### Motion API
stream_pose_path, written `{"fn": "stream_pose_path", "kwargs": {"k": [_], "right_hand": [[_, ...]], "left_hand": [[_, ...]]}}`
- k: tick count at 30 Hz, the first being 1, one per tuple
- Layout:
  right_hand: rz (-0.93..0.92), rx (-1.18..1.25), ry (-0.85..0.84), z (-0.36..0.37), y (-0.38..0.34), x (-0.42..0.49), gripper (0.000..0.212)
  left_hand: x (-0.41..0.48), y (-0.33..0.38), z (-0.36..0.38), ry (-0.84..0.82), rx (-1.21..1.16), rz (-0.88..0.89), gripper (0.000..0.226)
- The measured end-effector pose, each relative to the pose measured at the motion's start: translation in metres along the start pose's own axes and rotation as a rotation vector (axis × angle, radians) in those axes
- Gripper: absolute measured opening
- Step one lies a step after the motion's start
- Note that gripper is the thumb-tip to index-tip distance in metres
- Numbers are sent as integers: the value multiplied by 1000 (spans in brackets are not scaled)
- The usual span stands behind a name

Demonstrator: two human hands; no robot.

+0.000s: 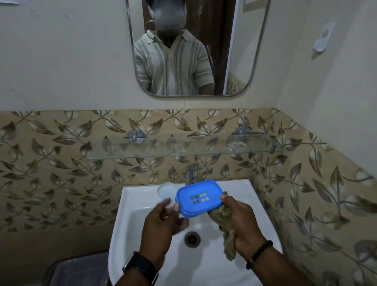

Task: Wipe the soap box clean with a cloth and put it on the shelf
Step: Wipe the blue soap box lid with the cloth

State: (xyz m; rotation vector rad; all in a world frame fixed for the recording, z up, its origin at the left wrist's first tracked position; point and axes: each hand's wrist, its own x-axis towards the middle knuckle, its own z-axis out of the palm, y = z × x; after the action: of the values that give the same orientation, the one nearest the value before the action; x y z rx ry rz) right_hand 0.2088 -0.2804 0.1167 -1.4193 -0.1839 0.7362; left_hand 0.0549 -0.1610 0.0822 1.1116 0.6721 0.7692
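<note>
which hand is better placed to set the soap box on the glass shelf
Left, probably: the left hand is by the soap box and carries nothing else, while the right hand also grips the cloth.

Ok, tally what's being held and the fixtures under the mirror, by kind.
Blue soap box: 1
Olive cloth: 1
Clear glass shelf: 1
Chrome tap: 1
White sink: 1
Total: 5
</note>
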Motion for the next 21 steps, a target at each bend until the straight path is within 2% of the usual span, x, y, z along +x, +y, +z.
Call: {"fn": "stream_pose_path", "kwargs": {"k": [1, 3, 7, 12, 16, 21], "right_hand": [[12, 6, 4, 3, 4, -1, 21], [38, 14, -4, 8, 12, -4, 22], [15, -16, -36, 12, 20, -2, 25], [-19, -64, -65, 25, 22, 0, 27], [-43, -153, -44, 34, 29, 4, 38], [-89, -214, 38, 45, 38, 11, 17]], "left_hand": [[-2, -2, 1, -4, -100, -108, 44], [-6, -2, -3, 18, -190, -183, 30], [-3, 6, -9, 47, -200, -124, 17], [0, 10, -16, 115, -90, -70, 15], [3, 7, -26, 160, -50, -43, 15], [7, 3, -34, 158, -8, -10, 17]]}}
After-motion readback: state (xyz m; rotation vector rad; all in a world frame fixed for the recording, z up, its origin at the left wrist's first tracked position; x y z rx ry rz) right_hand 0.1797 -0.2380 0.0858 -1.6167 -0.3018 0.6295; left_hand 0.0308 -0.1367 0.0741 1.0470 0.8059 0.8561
